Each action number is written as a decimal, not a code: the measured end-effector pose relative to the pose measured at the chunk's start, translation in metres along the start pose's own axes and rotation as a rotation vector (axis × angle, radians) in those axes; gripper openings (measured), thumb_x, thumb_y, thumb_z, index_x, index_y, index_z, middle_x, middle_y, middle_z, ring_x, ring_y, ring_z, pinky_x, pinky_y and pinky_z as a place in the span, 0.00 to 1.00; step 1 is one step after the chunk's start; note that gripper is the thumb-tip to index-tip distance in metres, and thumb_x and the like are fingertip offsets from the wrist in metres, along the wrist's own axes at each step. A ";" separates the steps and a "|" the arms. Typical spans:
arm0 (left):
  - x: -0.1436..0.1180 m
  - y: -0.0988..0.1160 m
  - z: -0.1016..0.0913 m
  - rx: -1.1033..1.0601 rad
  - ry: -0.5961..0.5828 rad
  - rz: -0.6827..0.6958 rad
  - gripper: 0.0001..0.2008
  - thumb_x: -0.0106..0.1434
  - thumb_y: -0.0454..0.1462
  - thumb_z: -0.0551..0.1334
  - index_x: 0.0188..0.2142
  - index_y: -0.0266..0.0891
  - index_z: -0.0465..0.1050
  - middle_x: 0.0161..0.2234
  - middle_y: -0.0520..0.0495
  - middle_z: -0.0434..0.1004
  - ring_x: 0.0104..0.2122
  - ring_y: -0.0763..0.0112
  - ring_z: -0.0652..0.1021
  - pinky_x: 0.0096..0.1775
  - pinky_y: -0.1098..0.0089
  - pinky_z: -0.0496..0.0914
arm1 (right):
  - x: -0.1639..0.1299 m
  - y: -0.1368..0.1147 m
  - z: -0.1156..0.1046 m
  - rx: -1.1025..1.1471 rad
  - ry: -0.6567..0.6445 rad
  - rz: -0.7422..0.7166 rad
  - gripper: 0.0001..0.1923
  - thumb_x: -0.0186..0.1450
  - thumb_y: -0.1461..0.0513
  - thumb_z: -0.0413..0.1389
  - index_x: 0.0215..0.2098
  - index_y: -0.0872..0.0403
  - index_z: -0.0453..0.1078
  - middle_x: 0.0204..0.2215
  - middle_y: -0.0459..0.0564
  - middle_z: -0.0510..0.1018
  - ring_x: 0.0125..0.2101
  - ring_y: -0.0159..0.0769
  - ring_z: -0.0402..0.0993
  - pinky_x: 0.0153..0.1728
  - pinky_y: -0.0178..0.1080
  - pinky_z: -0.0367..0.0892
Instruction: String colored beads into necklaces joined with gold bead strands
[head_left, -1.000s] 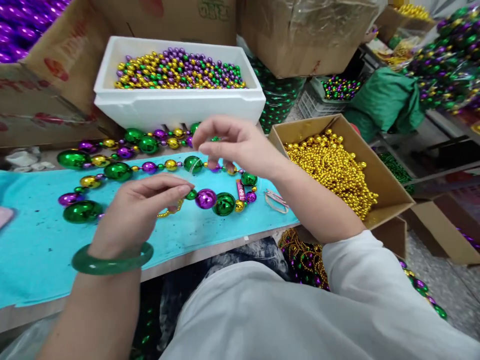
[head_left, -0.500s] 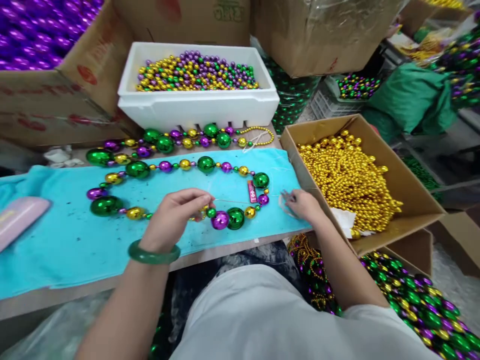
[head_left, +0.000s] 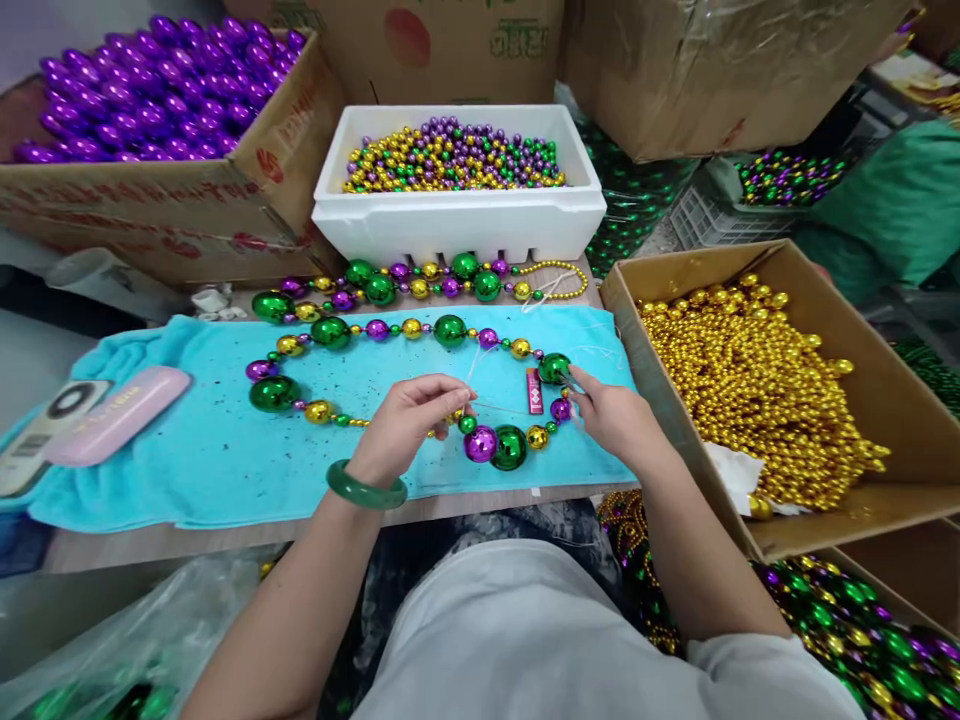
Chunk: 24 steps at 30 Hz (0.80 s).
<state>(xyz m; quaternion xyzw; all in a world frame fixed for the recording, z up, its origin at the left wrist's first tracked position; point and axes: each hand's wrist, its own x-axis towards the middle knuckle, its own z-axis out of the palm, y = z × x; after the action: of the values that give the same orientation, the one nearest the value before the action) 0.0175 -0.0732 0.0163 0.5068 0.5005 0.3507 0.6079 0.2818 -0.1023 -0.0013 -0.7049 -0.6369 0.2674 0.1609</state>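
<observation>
- Head view: your left hand [head_left: 409,420], jade bangle at the wrist, has fingertips pinched shut on the thread beside a small green bead of the bead necklace [head_left: 420,385].
- Your right hand [head_left: 611,415] has fingers closed at the strand's right end; its hold is unclear.
- Necklace lies looped on the turquoise towel [head_left: 187,460].
- Beyond: white foam box [head_left: 457,215] of mixed beads.
</observation>
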 end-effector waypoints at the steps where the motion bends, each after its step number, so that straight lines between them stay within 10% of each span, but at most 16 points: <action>1: 0.000 0.000 0.000 -0.001 0.002 -0.002 0.12 0.52 0.46 0.68 0.29 0.39 0.78 0.24 0.46 0.77 0.22 0.73 0.72 0.19 0.75 0.63 | 0.002 0.000 -0.001 0.030 -0.021 -0.008 0.17 0.64 0.60 0.51 0.51 0.52 0.70 0.26 0.50 0.76 0.28 0.37 0.71 0.31 0.37 0.63; 8: 0.000 0.004 0.008 -0.020 -0.014 -0.044 0.13 0.52 0.46 0.68 0.30 0.38 0.77 0.24 0.48 0.76 0.22 0.76 0.71 0.21 0.76 0.63 | 0.000 -0.016 0.002 0.756 -0.284 -0.200 0.22 0.62 0.52 0.55 0.47 0.57 0.73 0.24 0.45 0.73 0.19 0.26 0.59 0.19 0.31 0.55; 14: 0.001 0.006 0.016 -0.077 -0.050 -0.057 0.15 0.51 0.47 0.68 0.30 0.37 0.76 0.24 0.49 0.76 0.21 0.77 0.70 0.20 0.77 0.62 | 0.003 -0.036 0.021 0.857 -0.400 -0.185 0.24 0.62 0.46 0.53 0.33 0.59 0.77 0.22 0.46 0.70 0.20 0.25 0.55 0.21 0.32 0.51; 24: 0.003 -0.001 0.014 -0.099 -0.026 -0.055 0.16 0.52 0.47 0.68 0.32 0.37 0.77 0.24 0.49 0.75 0.21 0.77 0.69 0.20 0.77 0.62 | 0.009 -0.041 0.034 0.966 -0.457 -0.127 0.19 0.55 0.53 0.61 0.36 0.60 0.78 0.19 0.45 0.71 0.22 0.27 0.62 0.23 0.33 0.54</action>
<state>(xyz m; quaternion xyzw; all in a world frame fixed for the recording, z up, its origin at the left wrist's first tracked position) 0.0316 -0.0747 0.0142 0.4667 0.4884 0.3513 0.6482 0.2291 -0.0913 -0.0065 -0.4347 -0.5017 0.6662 0.3399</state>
